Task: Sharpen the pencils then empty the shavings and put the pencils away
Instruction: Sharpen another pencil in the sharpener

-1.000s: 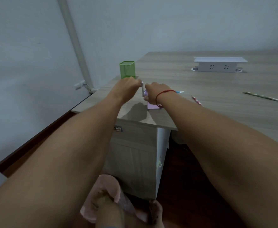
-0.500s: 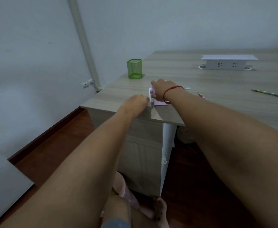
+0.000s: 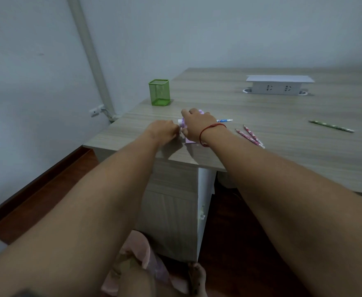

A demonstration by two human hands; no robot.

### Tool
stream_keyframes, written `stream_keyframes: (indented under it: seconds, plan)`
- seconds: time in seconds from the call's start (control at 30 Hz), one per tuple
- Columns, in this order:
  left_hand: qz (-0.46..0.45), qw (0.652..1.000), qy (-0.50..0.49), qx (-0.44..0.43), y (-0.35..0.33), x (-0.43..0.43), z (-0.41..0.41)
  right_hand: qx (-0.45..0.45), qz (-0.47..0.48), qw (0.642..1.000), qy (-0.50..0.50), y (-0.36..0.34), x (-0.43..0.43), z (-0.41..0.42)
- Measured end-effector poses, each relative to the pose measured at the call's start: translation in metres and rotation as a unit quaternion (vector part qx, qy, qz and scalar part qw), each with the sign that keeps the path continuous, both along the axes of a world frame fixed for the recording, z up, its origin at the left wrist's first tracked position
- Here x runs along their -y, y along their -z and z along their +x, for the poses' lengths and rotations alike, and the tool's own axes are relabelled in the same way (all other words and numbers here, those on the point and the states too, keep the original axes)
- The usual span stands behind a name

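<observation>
A small pink sharpener [image 3: 189, 140] stands near the desk's front left corner, mostly hidden under my right hand [image 3: 197, 125], which grips it from above. My left hand [image 3: 163, 130] is closed on its white crank handle [image 3: 179, 121] at the sharpener's left side. A blue pencil [image 3: 225, 120] sticks out to the right from behind my right hand. Two pink patterned pencils [image 3: 250, 137] lie just right of my wrist. A green dotted pencil [image 3: 331, 126] lies farther right. A green mesh pencil holder [image 3: 159, 92] stands behind the sharpener, with no pencils showing above its rim.
The wooden desk [image 3: 282, 146] carries a white power socket box [image 3: 279, 85] at the back. A white pipe [image 3: 90, 54] runs up the wall on the left. Below the desk is a drawer cabinet [image 3: 171, 202], and my knees and feet are on the dark floor.
My left hand swung from high beside the sharpener down toward the desk edge and back up to its left side, turning the crank. My right hand stayed on the sharpener. The camera shifted slightly.
</observation>
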State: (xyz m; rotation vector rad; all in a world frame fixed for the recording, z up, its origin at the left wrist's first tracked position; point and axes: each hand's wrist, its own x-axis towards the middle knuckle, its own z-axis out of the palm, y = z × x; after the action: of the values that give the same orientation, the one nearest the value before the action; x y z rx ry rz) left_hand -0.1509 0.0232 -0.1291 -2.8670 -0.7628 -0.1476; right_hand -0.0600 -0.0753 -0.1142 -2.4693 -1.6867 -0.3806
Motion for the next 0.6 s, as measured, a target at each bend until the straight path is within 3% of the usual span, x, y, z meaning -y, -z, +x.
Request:
stream_keyframes:
  seconds: [0.13, 0.33, 0.47, 0.6]
  plan:
    - [0.032, 0.999, -0.010, 0.006, 0.001, 0.000, 0.002, -0.004, -0.001, 1.000, 0.001, -0.001, -0.001, 0.000]
    - [-0.035, 0.996, -0.027, 0.078, 0.018, 0.004, 0.001, -0.011, -0.011, 1.000, -0.006, -0.003, 0.001, 0.003]
    - [-0.047, 0.995, -0.032, 0.085, 0.016, 0.005, 0.002, -0.160, 0.055, 0.985, -0.040, -0.014, 0.010, 0.019]
    - [-0.042, 0.996, -0.038, 0.073, 0.013, 0.004, 0.001, -0.205, 0.093, 0.973, 0.060, -0.016, 0.021, 0.046]
